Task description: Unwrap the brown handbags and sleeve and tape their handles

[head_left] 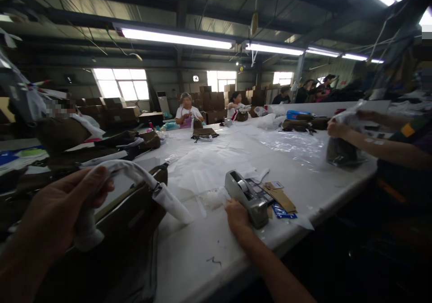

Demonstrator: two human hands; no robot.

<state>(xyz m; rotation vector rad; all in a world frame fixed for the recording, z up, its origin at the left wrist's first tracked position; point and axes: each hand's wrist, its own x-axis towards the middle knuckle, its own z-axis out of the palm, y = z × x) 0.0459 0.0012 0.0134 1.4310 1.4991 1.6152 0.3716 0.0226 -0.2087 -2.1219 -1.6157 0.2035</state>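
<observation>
My left hand (pixel 59 213) is closed round the white paper-wrapped handle (pixel 135 177) of a dark olive handbag (pixel 135 217) lying on the white table (pixel 202 258) at the near left. My right hand (pixel 237 215) reaches to the grey tape dispenser (pixel 248 197) and touches its near end; its fingers are mostly hidden behind the dispenser. Brown paper tags (pixel 281 197) and a blue card (pixel 281 211) lie just right of the dispenser.
White tissue sheets (pixel 209 163) and clear plastic bags (pixel 290 143) cover the table's middle. A co-worker's arms (pixel 367 141) at the right hold a bagged item. More olive bags (pixel 141 141) are piled at left. Two people stand at the far end near stacked cartons (pixel 212 98).
</observation>
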